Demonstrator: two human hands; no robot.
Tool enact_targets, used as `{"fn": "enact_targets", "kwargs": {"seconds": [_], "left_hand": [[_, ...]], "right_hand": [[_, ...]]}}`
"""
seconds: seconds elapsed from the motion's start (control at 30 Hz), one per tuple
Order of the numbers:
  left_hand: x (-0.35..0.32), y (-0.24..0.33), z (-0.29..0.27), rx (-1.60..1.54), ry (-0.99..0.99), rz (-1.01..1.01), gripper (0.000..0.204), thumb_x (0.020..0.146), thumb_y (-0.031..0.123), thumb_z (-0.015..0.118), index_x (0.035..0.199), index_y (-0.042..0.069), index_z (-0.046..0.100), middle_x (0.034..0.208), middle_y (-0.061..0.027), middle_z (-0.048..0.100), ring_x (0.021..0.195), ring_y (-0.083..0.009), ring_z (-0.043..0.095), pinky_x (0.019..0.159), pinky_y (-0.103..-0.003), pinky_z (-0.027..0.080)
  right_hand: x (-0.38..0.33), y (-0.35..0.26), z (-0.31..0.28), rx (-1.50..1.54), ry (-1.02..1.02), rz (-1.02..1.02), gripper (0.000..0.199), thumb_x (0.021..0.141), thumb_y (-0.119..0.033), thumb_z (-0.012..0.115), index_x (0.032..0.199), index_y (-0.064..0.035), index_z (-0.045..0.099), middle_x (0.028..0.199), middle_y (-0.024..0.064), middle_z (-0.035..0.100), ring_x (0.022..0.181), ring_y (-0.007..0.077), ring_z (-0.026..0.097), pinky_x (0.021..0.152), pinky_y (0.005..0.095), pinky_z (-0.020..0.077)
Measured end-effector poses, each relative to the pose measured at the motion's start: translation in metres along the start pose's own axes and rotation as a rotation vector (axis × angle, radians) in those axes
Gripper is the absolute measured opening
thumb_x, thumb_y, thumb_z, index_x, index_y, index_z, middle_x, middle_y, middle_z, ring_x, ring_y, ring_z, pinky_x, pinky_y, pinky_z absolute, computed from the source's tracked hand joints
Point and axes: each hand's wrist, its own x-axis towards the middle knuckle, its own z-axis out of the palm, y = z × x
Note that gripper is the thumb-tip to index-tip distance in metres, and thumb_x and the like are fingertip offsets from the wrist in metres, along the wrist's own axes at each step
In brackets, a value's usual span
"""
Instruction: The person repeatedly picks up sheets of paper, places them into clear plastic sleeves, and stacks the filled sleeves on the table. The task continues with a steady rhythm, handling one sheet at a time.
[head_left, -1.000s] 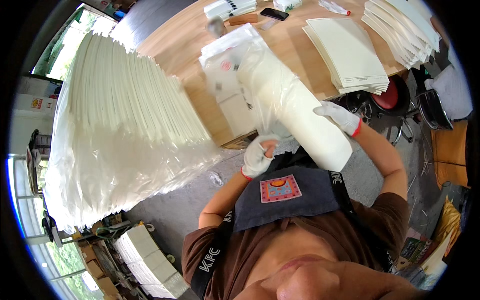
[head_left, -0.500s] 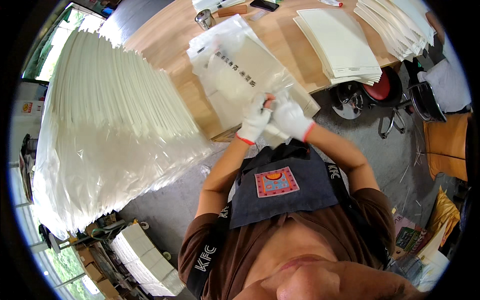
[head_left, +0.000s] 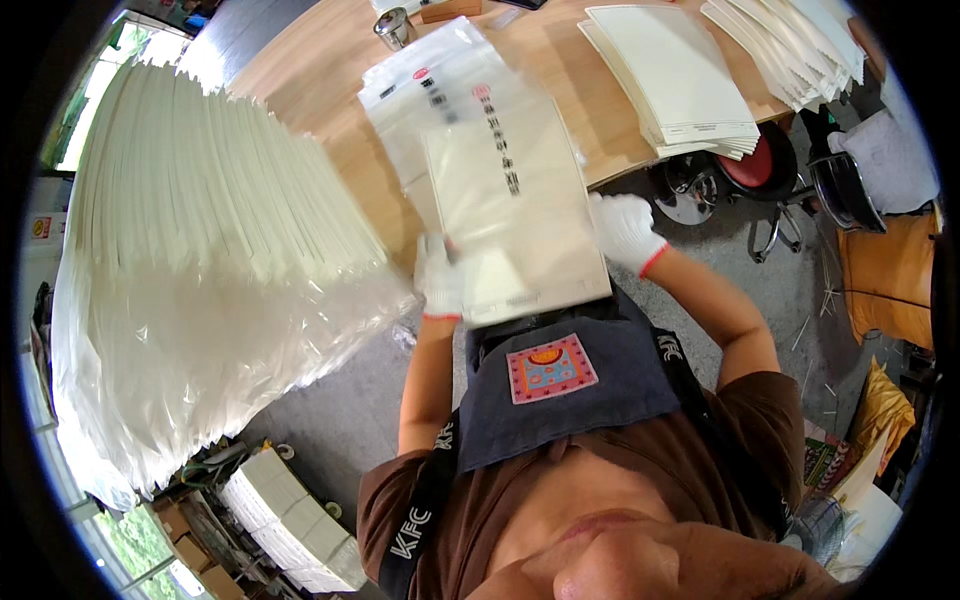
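Observation:
Both my hands wear white gloves with red cuffs. My left hand (head_left: 440, 280) grips the lower left corner of a clear plastic bag (head_left: 505, 215) that holds a cream paper sheet. My right hand (head_left: 622, 230) holds the same bag at its right edge. The bag is blurred and lies flat just above the front edge of the wooden table (head_left: 320, 70). Under it, farther back, rest more clear printed bags (head_left: 420, 90).
A tall stack of white sheets in clear plastic (head_left: 220, 260) fills the left. Fanned stacks of cream sheets (head_left: 680, 75) lie on the table's right. A small metal can (head_left: 396, 28) stands at the back. A red stool (head_left: 760, 165) and boxes (head_left: 290, 510) are on the floor.
A second ago I held a rolled, upright bag over the table edge. My hands then came together at the edge, and now they are spread apart holding the bag flat.

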Motion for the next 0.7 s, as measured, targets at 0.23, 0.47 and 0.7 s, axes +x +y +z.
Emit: {"fn": "enact_targets", "kwargs": {"seconds": [0.23, 0.47, 0.7], "left_hand": [[-0.107, -0.01, -0.032, -0.155, -0.116, 0.202, 0.018, 0.063, 0.0, 0.06, 0.075, 0.01, 0.05, 0.073, -0.0069, 0.05, 0.058, -0.026, 0.053, 0.049, -0.034, 0.042], [-0.069, 0.0, -0.005, -0.349, 0.011, 0.052, 0.014, 0.068, 0.0, 0.057, 0.077, 0.007, 0.049, 0.068, -0.0117, 0.047, 0.061, -0.0271, 0.051, 0.053, -0.035, 0.042], [-0.108, -0.066, 0.027, -0.578, -0.098, -0.181, 0.013, 0.08, 0.011, 0.056, 0.092, 0.006, 0.055, 0.09, -0.0081, 0.057, 0.076, -0.0226, 0.058, 0.067, -0.034, 0.047]], "right_hand": [[-0.091, -0.013, -0.038, 0.14, -0.535, 0.071, 0.027, 0.083, -0.025, 0.049, 0.093, -0.0045, 0.063, 0.079, 0.0185, 0.068, 0.072, 0.0345, 0.068, 0.059, 0.0442, 0.0527], [-0.065, -0.002, 0.012, 0.165, 0.153, -0.092, 0.023, 0.081, -0.023, 0.048, 0.066, -0.009, 0.06, 0.052, 0.0105, 0.059, 0.043, 0.0263, 0.059, 0.038, 0.0413, 0.045], [-0.073, 0.024, 0.027, 0.183, -0.449, 0.106, 0.032, 0.086, -0.022, 0.042, 0.093, -0.002, 0.066, 0.085, 0.0221, 0.067, 0.08, 0.0371, 0.066, 0.072, 0.0482, 0.0507]]}}
